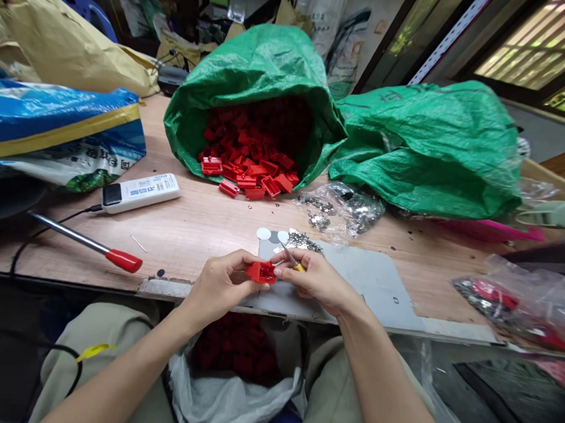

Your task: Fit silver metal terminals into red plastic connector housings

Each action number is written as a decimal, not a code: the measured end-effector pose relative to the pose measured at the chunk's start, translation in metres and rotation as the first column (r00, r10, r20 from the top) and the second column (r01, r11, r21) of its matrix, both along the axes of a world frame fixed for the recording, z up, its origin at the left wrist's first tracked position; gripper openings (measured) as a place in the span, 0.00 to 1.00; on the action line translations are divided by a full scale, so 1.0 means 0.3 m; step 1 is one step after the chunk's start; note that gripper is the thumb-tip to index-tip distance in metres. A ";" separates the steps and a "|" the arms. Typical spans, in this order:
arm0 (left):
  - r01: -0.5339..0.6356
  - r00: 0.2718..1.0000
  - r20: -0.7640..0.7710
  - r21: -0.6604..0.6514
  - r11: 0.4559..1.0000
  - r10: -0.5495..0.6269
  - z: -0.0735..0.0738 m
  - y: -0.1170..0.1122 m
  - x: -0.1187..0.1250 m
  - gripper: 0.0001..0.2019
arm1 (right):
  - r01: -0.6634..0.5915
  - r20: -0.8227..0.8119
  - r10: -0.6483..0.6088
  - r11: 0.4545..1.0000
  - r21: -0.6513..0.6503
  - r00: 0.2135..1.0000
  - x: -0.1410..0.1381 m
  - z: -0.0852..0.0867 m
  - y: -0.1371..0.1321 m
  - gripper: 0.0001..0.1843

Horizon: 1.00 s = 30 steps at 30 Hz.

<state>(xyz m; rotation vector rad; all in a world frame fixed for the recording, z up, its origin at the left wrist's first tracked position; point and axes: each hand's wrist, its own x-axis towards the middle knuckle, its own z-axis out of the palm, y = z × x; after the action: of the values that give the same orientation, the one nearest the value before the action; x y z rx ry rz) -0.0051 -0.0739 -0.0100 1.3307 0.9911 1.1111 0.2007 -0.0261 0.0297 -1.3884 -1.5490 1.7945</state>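
A small red plastic housing [261, 272] with an open, hollow side is pinched between the thumb and fingers of my left hand [220, 283]. My right hand [315, 278] is closed around a thin pointed metal tool with a yellow grip [299, 267], its tip pointing up and left. The right thumb and fingertips meet the right end of the housing; whether they also hold a small part there I cannot make out. Both hands are above a grey mat [365, 274] at the table's front edge. Just beyond them lies a pile of small shiny metal pieces [302, 241].
A green woven sack [258, 57] spills red housings [246, 171] onto the table. Another green sack [430, 144] lies to the right, near a clear bag of metal parts [344, 209]. At left are a white device [142, 193] and a red-handled lever [124, 260]. A white sack [233, 393] sits below the edge.
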 end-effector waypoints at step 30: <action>0.130 0.823 -0.557 0.374 0.918 0.110 0.015 0.025 0.001 0.12 | -0.278 0.304 0.123 0.792 0.543 0.945 0.100 -0.011 -0.086 0.11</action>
<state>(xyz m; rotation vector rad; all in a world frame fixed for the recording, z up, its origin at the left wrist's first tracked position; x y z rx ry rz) -0.0047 -0.0665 -0.0056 2.0840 1.2198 0.9469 0.2308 -0.0518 0.0262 -1.1983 -2.2175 1.0944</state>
